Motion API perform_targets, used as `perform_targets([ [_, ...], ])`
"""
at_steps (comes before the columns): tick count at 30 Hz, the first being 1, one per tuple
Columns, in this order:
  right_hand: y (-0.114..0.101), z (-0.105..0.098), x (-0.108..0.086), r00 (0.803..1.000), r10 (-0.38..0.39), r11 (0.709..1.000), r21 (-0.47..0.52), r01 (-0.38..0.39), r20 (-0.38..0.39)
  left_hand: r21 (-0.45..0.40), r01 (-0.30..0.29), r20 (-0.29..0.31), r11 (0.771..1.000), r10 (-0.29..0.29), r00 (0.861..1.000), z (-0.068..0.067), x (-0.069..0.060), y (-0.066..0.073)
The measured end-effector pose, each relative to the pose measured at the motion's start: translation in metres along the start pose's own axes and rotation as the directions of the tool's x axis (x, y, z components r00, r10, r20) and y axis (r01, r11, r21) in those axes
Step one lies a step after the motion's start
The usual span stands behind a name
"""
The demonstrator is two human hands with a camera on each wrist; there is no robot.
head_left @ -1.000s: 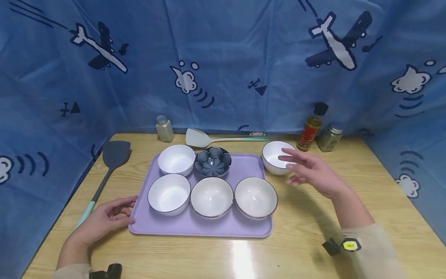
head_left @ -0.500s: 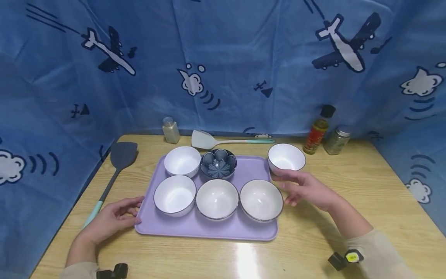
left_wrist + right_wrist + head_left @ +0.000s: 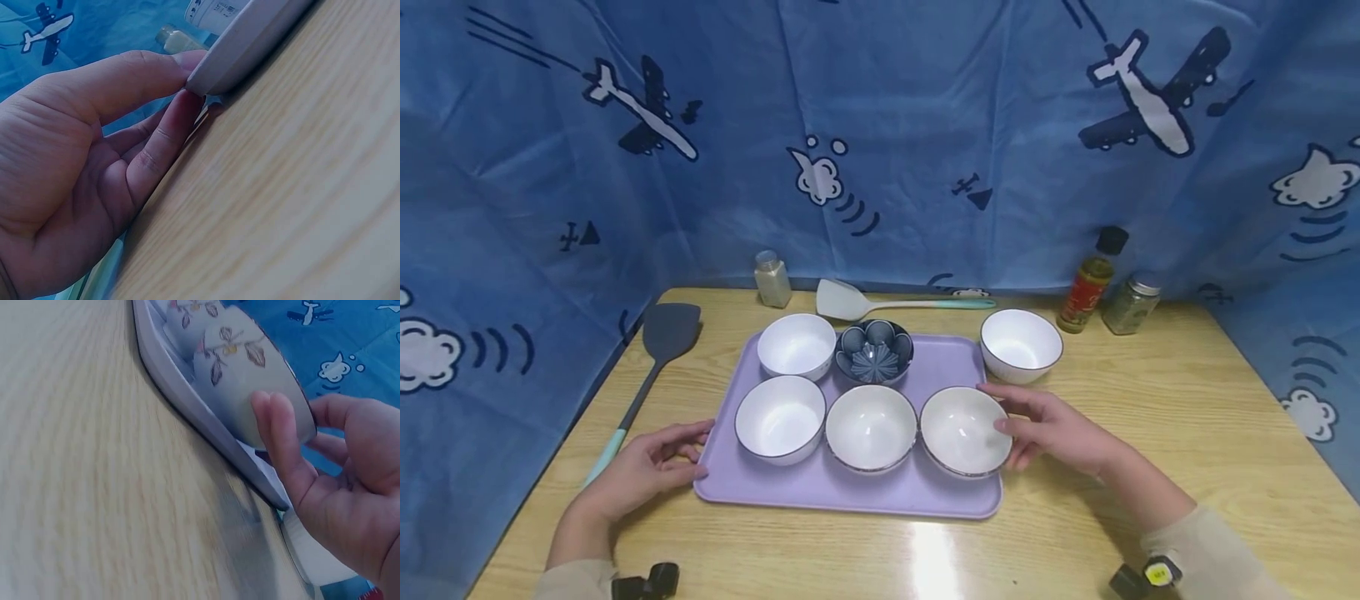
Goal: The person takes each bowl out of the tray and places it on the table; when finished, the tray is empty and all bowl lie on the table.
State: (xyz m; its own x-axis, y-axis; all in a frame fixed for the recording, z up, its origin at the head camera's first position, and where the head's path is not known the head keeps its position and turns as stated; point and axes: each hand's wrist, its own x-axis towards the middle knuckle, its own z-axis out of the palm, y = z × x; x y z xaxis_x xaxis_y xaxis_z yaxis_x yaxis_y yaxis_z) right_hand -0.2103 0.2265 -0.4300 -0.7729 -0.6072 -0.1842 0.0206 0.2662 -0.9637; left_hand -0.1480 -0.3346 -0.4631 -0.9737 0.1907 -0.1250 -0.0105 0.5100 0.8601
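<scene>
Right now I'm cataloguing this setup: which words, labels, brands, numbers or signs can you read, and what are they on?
No text is legible here.
Bottle, red label: marks too blurred to read.
Device on the right sleeve, yellow face: dark marks too small to read.
White bowl, left wrist view: small print on its outside, too small to read.

Wooden table [image 3: 805, 550], lilac tray [image 3: 952, 358], white bowl [image 3: 1021, 343] beside it, dark spatula [image 3: 672, 331], white spatula [image 3: 842, 300], bottle [image 3: 1087, 285], two jars [image 3: 772, 283] [image 3: 1131, 307]
</scene>
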Motion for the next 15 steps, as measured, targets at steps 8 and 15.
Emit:
perform_targets([
  [8, -0.0019, 0.004, -0.0013, 0.998, 0.041, 0.995, 0.091, -0.037, -0.039, -0.018, 0.008, 0.0, 1.0, -0.008, 1.0, 0.0003, 0.002, -0.0019],
  [15, -0.0048, 0.0026, -0.0053, 0.997, 0.04, 0.994, 0.107, -0.033, -0.061, -0.034, 0.017, -0.003, 0.999, -0.017, 1.0, -0.0002, 0.0011, -0.0019],
])
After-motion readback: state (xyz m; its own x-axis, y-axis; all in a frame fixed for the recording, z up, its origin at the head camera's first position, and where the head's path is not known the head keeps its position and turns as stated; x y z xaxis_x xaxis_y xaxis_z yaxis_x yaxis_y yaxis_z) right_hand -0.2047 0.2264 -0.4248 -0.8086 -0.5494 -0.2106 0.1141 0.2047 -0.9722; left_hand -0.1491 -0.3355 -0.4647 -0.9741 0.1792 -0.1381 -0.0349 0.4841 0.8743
